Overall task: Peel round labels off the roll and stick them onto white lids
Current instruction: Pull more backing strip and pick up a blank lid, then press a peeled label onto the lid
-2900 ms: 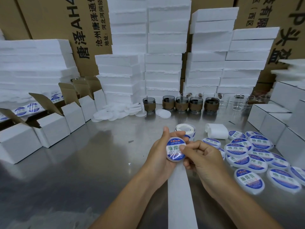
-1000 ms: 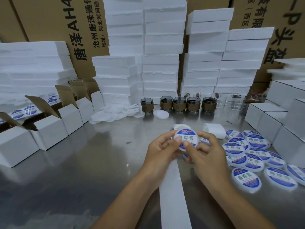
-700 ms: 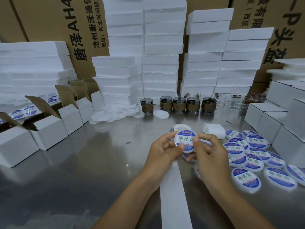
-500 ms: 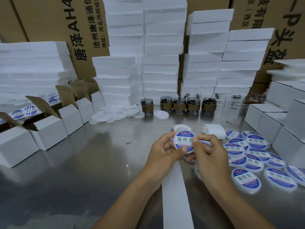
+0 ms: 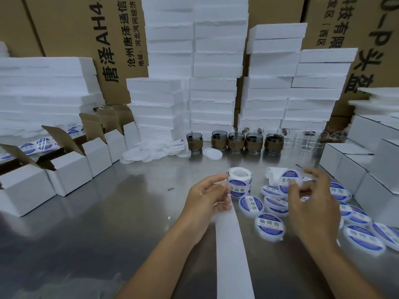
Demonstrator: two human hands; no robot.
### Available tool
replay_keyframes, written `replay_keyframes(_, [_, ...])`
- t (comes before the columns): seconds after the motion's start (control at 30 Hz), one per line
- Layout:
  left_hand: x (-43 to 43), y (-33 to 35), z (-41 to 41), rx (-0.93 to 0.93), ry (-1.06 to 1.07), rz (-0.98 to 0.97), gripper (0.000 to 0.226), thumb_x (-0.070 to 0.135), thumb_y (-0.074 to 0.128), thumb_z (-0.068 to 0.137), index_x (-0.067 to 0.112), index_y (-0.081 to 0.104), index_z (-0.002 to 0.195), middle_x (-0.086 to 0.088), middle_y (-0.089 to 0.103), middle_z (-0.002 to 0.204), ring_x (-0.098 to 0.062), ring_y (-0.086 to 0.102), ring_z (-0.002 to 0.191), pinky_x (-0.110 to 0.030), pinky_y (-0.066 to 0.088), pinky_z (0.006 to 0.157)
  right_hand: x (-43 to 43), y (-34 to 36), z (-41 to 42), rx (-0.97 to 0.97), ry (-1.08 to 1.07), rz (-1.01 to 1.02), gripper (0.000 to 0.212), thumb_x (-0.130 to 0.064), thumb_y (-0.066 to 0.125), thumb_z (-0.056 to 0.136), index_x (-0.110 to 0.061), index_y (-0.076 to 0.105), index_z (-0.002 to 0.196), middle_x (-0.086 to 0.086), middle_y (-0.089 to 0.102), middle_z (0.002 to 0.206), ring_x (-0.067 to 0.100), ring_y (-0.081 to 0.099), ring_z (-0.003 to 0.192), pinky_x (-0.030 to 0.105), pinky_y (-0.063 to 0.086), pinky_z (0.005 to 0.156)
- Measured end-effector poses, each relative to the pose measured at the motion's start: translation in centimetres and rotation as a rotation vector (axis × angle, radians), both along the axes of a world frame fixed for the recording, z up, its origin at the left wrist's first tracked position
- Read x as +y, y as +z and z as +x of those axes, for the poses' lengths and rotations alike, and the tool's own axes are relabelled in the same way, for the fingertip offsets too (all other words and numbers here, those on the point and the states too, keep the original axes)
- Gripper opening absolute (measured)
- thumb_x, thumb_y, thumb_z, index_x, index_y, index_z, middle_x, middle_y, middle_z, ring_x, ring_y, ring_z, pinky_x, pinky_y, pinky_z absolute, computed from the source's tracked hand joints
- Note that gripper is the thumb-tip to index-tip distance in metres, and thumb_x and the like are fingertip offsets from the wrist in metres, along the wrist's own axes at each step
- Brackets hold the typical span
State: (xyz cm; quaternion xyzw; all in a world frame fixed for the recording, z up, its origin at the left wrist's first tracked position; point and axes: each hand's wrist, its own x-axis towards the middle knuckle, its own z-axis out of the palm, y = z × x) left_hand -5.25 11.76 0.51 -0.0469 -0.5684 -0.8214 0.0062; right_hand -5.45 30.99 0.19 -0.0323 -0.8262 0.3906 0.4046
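Steel counter (image 5: 108, 212) with foam stacks behind: the left hand (image 5: 207, 201) pinches the backing strip (image 5: 231, 244), label roll (image 5: 239, 182) upright just beyond its fingers, nearer than the right hand (image 5: 313, 210), whose spread fingers touch a labelled lid (image 5: 289, 180), grip unclear

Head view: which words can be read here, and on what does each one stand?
"唐泽AH4", "沧州唐泽通信": left carton.
"技有限", "头盔": right carton.
"助焊膏": label roll, lids on the table, and the lid in the right hand.
Smaller print on the cartons and labels: too small or blurred to read.
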Motion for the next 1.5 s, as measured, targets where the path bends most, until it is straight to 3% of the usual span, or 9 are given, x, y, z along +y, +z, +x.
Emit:
replay_keyframes(0.17, [-0.7,-0.1,-0.2,-0.052,0.082,-0.004,0.019,0.005,0.052,0.094,0.015,0.066,0.102,-0.001,0.064,0.066,-0.013,0.056,0.059,-0.023,0.05,0.056,1.4,-0.8,-0.8,-0.249,-0.134,0.129,0.029,-0.022,0.051,0.091,-0.015,0.047,0.119,0.012,0.063,0.083,0.025,0.052,0.074,0.031,0.033,0.06])
replay_keyframes(0.33, [-0.7,-0.1,-0.3,-0.065,0.095,-0.011,0.019,0.005,0.052,0.093,0.015,0.065,0.102,0.0,0.063,0.064,-0.013,0.057,0.058,-0.023,0.05,0.056,1.9,-0.7,-0.7,-0.319,-0.314,0.427,0.023,-0.02,0.054,0.088,-0.007,0.057,0.107,0.021,0.062,0.087,0.036,0.054,0.088,0.034,0.033,0.061])
replay_keyframes(0.53, [-0.6,0.0,-0.1,-0.058,0.116,-0.035,0.019,0.004,0.051,0.093,0.015,0.065,0.101,-0.001,0.061,0.066,-0.013,0.056,0.06,-0.025,0.051,0.057,2.0,-0.5,-0.7,-0.502,-0.407,0.561,0.029,-0.028,0.051,0.09,-0.007,0.058,0.108,0.017,0.063,0.1,0.033,0.052,0.1,0.041,0.046,0.073])
replay_keyframes(0.7, [-1.1,-0.3,-0.9,-0.052,0.247,-0.048,0.022,0.0,0.051,0.091,0.016,0.067,0.096,0.004,0.062,0.061,-0.009,0.059,0.054,-0.023,0.053,0.056,-0.3,-0.6,-0.6,-0.001,-0.105,0.557,0.017,-0.008,0.07,0.078,-0.002,0.066,0.094,0.018,0.066,0.083,0.036,0.06,0.079,0.043,0.05,0.067])
replay_keyframes(0.77, [-1.8,-0.6,-1.9,-0.064,0.36,-0.114,0.023,0.002,0.053,0.091,0.02,0.067,0.091,0.001,0.063,0.072,-0.01,0.06,0.061,-0.023,0.055,0.061,-2.1,-0.8,-0.6,0.208,0.026,0.661,0.011,-0.012,0.061,0.081,-0.004,0.067,0.087,0.012,0.064,0.074,0.032,0.059,0.067,0.038,0.048,0.063])
replay_keyframes(0.93, [-6.2,-1.5,-6.3,-0.054,0.598,-0.49,0.017,0.005,0.053,0.09,0.019,0.062,0.086,-0.007,0.062,0.093,-0.01,0.053,0.072,-0.021,0.043,0.067,-4.1,-1.9,-1.1,0.341,0.165,0.831,0.021,-0.016,0.047,0.082,-0.008,0.065,0.073,0.005,0.058,0.068,0.026,0.054,0.063,0.034,0.038,0.062])
replay_keyframes(1.1, [-12.8,-1.7,-10.6,-0.096,0.72,-0.937,0.025,0.004,0.05,0.09,0.005,0.06,0.113,-0.014,0.059,0.116,-0.026,0.055,0.102,-0.028,0.04,0.088,-4.0,-2.3,-1.8,0.384,0.179,0.795,0.02,-0.016,0.051,0.081,-0.01,0.069,0.073,0.004,0.061,0.067,0.026,0.057,0.062,0.032,0.039,0.065])
replay_keyframes(1.23, [-16.9,-1.5,-13.0,-0.085,0.786,-1.267,0.032,0.009,0.053,0.092,0.008,0.053,0.124,-0.016,0.045,0.131,-0.031,0.047,0.116,-0.038,0.041,0.097,-4.1,-2.5,-2.5,0.418,0.181,0.782,0.023,-0.018,0.051,0.079,-0.01,0.069,0.067,0.005,0.063,0.064,0.027,0.059,0.057,0.03,0.04,0.065])
replay_keyframes(1.5, [-18.8,-2.4,-14.8,-0.051,0.801,-1.639,0.027,0.012,0.049,0.094,0.013,0.055,0.12,-0.01,0.052,0.12,-0.027,0.048,0.109,-0.034,0.039,0.089,-3.8,-3.0,-3.2,0.376,0.193,0.79,0.026,-0.021,0.05,0.077,-0.011,0.069,0.062,0.006,0.065,0.061,0.027,0.06,0.052,0.034,0.053,0.056])
